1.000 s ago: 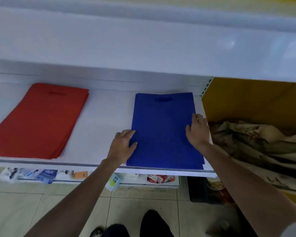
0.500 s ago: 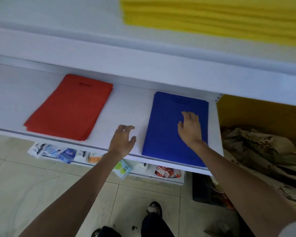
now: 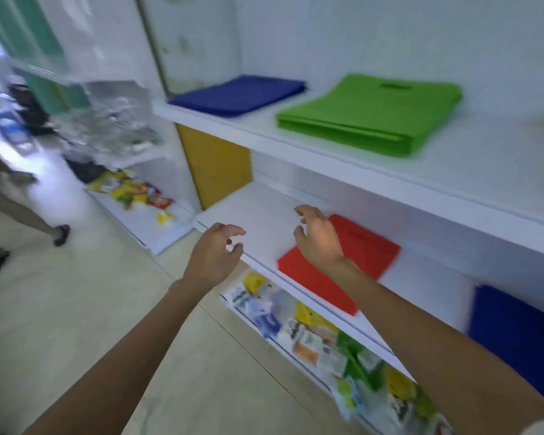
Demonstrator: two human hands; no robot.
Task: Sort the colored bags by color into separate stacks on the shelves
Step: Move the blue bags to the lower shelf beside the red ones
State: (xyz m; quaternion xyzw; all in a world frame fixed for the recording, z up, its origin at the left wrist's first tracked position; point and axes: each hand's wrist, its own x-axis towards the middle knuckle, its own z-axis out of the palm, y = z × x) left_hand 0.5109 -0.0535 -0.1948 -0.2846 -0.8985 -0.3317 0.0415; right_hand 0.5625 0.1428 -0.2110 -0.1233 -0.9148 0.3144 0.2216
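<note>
On the upper shelf (image 3: 453,180) lie a blue stack of bags (image 3: 239,95) at the left and a green stack (image 3: 371,111) beside it. The lower shelf (image 3: 258,221) holds a red stack (image 3: 368,249), and a blue bag (image 3: 512,324) at the far right. My left hand (image 3: 214,255) hovers at the lower shelf's front edge, fingers apart and empty. Over the red stack's left end, my right hand (image 3: 319,237) is open and holds nothing. The picture is blurred by motion.
A bottom shelf (image 3: 311,334) near the floor carries several small packets. A yellow side panel (image 3: 217,164) stands at the shelf's left end. Another low rack with snack packets (image 3: 132,189) sits further left. A person's legs (image 3: 19,211) are on the tiled floor at the left.
My view has swung left, so the blue bag now sits at the far right. Both hands have lifted off the blue bag and moved left, to around the red stack's left end.
</note>
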